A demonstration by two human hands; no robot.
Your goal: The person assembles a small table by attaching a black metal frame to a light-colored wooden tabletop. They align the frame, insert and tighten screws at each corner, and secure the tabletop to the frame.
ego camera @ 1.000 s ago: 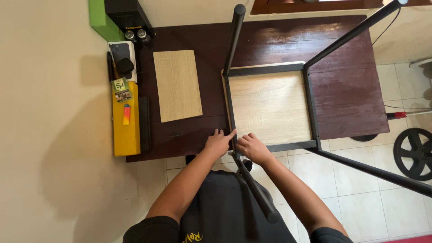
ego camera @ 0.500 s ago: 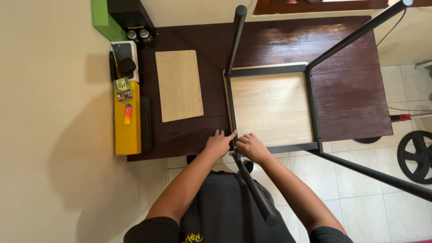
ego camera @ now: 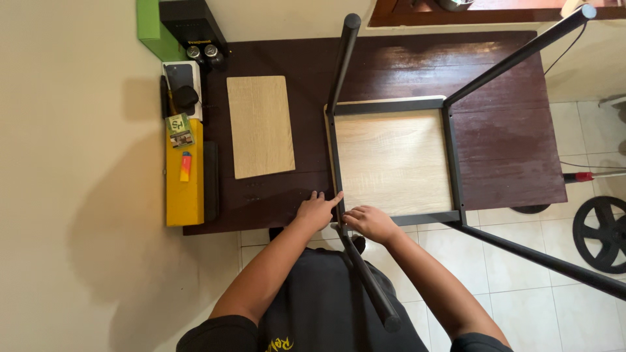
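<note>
An upturned small table with a black metal frame (ego camera: pixel 450 156) and a light wood top (ego camera: pixel 393 161) lies on a dark brown table (ego camera: pixel 508 150), its black legs pointing up and outward. Both hands meet at the frame's near left corner. My left hand (ego camera: pixel 315 210) rests flat on the dark table, its fingertips touching the frame corner. My right hand (ego camera: pixel 370 221) is curled against the same corner where a leg (ego camera: pixel 365 280) joins; what it pinches is too small to see.
A loose light wood board (ego camera: pixel 259 126) lies left of the frame. Along the table's left edge sit a yellow box (ego camera: pixel 184 195) with a lighter on it, a small carton, a white box and black cans. A wheel (ego camera: pixel 603 234) stands on the tiled floor at right.
Both hands stay at the frame's near left corner with only slight finger shifts. The view has drifted a little.
</note>
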